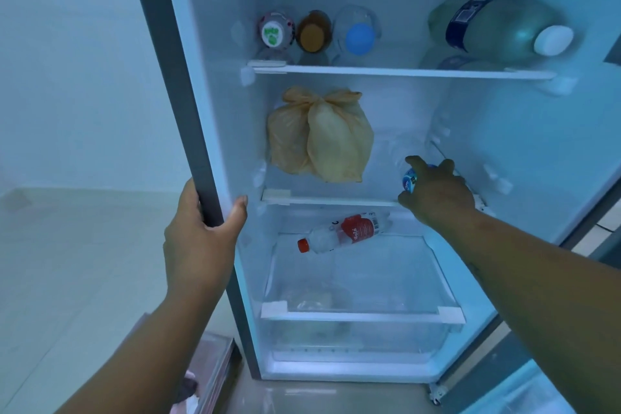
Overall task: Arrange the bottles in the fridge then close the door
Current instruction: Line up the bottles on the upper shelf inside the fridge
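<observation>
Risk starts nearest, at the left hand [205,222]: it is clamped on the fridge's side edge [188,131], and if it slips, balance goes. Next, a red-capped bottle [342,232] lies loose on the lower shelf [363,316], free to roll. Farther in, the right hand [437,191] is closed over a blue-label bottle [410,178] at the right end of the middle shelf [329,201]; held from above, it could skid into the bag [319,134]. 4 bottles [500,30] lie on the top shelf [396,71].
</observation>
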